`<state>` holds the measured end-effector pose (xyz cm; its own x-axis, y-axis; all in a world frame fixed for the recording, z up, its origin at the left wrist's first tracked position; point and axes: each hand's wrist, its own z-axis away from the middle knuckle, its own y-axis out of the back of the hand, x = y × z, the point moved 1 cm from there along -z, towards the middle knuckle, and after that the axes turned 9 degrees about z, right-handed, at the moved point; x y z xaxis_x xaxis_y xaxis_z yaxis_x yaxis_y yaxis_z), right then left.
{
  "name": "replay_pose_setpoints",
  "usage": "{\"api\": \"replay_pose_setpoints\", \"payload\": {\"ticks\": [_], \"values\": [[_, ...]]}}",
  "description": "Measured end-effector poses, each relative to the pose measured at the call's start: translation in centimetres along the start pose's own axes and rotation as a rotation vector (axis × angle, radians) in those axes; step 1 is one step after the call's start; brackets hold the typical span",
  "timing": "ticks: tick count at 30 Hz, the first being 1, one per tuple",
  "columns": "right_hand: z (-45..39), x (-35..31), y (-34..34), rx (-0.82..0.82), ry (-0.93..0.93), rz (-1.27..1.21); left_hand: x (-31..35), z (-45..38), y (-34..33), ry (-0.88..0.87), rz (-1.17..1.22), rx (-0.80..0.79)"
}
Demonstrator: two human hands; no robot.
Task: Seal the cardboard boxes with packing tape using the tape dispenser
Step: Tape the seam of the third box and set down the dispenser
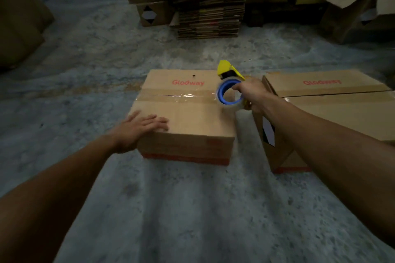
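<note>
A: Status on the tape dispenser (230, 79)?

B: Yellow frame, clear roll on a blue core. Right hand (253, 94) is wrapped shut around its handle, dispenser at the right end of the centre seam on the near Glodway box (188, 117). Roll sits just left of the grip, yellow head beyond it.

A: Tape (179, 97) down?

B: Glossy strip runs along the seam from the left edge up to the roll.

A: Left hand (142, 128)?

B: Flat, fingers spread, palm pressing on the box's near-left corner. Not grasping anything.

A: Other boxes?

B: Second Glodway box (333, 100) just right of the first on the concrete floor (171, 209), under the right forearm. Its seam gap looks untaped. Stack of flattened cardboard (205, 2) well behind.
</note>
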<state>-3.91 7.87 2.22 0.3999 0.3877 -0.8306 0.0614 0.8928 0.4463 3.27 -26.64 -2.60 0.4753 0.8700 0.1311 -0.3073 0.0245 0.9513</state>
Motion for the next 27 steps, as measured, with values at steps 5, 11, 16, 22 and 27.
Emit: {"api": "replay_pose_setpoints", "payload": {"ticks": [5,11,16,22,27], "values": [[-0.2,-0.4,-2.5,-0.036,0.049,0.094,-3.4,2.0,-0.7,0.329,-0.127,0.185],[-1.3,-1.3,-4.0,-0.106,0.073,0.073,2.6,-3.3,-2.0,1.066,0.926,0.440],[-3.1,-1.3,-4.8,-0.042,0.056,0.163,4.2,-5.9,-2.5,1.084,1.187,0.549],[-3.4,-2.3,-5.5,-0.071,0.045,0.490,-0.8,-7.4,-1.7,0.833,1.195,0.693],[-5.3,-1.4,-4.9,-0.079,0.051,0.589,-1.5,-8.4,-1.2,0.834,1.309,0.828]]}}
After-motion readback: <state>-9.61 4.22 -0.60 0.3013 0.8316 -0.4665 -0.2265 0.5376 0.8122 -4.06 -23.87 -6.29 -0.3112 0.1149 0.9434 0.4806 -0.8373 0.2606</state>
